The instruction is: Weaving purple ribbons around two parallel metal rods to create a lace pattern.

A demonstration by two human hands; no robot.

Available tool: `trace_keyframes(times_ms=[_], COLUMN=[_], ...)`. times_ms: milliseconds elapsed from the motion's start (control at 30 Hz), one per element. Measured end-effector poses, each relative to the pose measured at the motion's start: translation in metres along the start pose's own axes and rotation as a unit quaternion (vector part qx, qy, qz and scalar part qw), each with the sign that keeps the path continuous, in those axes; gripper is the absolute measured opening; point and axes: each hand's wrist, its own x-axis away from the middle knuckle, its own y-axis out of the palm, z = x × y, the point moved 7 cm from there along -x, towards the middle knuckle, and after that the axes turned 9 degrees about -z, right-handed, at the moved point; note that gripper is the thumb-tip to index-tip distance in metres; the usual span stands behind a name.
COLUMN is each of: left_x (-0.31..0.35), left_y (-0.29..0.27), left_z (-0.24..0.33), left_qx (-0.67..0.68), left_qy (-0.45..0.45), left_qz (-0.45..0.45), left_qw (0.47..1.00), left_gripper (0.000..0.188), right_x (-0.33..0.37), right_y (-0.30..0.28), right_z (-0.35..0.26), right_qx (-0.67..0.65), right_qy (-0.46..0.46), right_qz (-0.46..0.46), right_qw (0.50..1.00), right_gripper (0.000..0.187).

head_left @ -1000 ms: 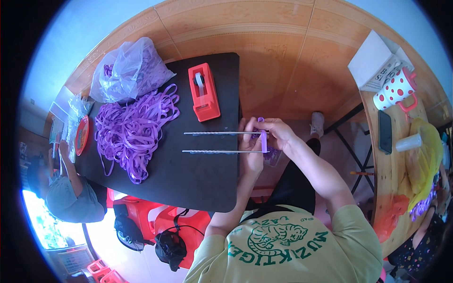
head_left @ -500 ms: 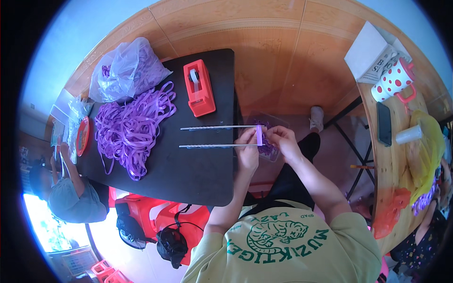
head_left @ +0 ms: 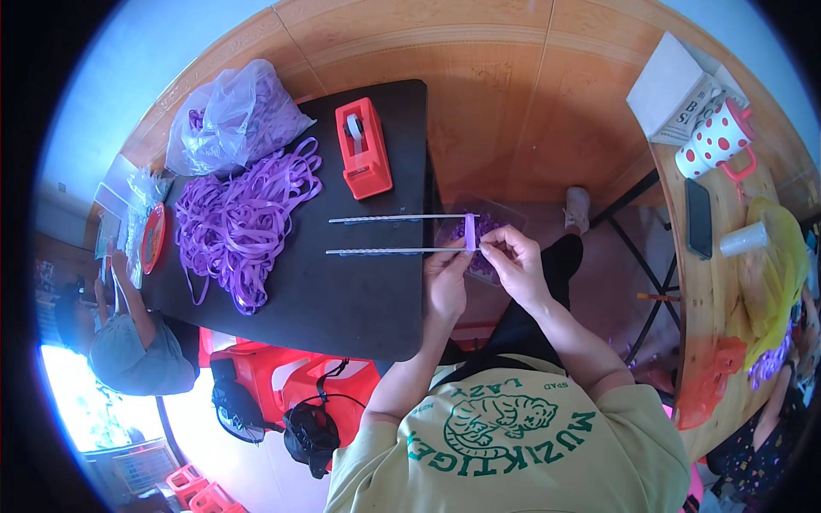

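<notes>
Ribbon is spanning two rods near their right ends, forming a short purple band across both, just past the edge of the black counter. Compared with a second ago, the right hand is working nearer the body: instead of reaching over the far rod, it is hovering at the band's near end. The left hand is also sitting lower, its fingers bunching around the near rod rather than rising to the far one. That shift is leaving the band's far end free of fingers and, I am judging, is making the near rod the centre of the handling, while the band is seemingly keeping its place across both rods. Right thumb and forefinger are drawing close beside the band, but I cannot tell whether they are clamping it; the left fingertips are partly hiding, so their grip is staying unclear too. Beyond and below the hands, a clear tub is holding purple bits, while a tangled pile is lying left of the rods
</notes>
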Motion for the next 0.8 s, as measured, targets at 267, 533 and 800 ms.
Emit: trace_keyframes(times_ms=[267, 533, 800], left_x=[0.002, 0.004, 0.007], left_y=[0.001, 0.000, 0.006], left_z=[0.006, 0.006, 0.007], left_qx=[-0.014, 0.002, 0.054], left_qy=[0.010, 0.007, -0.060], left_qz=[0.015, 0.035, 0.009], left_qw=[1.000, 0.999, 0.997], left_gripper=[0.020, 0.014, 0.012], right_x=[-0.007, -0.011, -0.011], right_y=[0.009, 0.018, 0.016], right_z=[0.000, 0.006, 0.000], right_qx=[0.004, -0.024, 0.053], right_qy=[-0.008, -0.017, -0.073], right_qz=[0.011, -0.011, 0.014], right_qw=[1.000, 1.000, 0.996], right_gripper=[0.003, 0.003, 0.006])
